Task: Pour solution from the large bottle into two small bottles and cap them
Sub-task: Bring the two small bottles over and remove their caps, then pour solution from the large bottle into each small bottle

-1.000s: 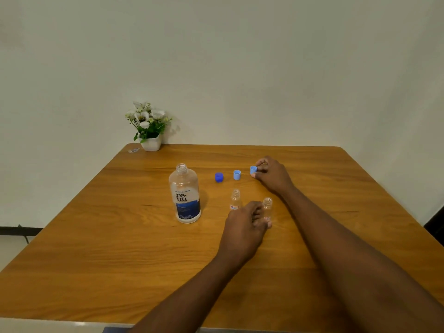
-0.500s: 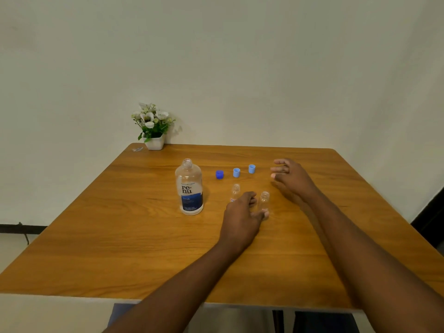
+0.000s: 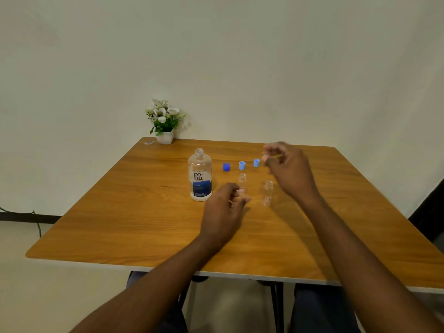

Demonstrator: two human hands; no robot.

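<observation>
Left hand (image 3: 224,209) curled against one small bottle (image 3: 242,182), grip untellable | right hand (image 3: 289,170) loose, empty | risk: its wrist may tip other small bottle (image 3: 268,192), 3 o'clock of first.

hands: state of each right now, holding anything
Left hand: fingers and thumb curled round the base of the left small bottle.
Right hand: open, fingers loosely curled, blurred, holding nothing.
</observation>
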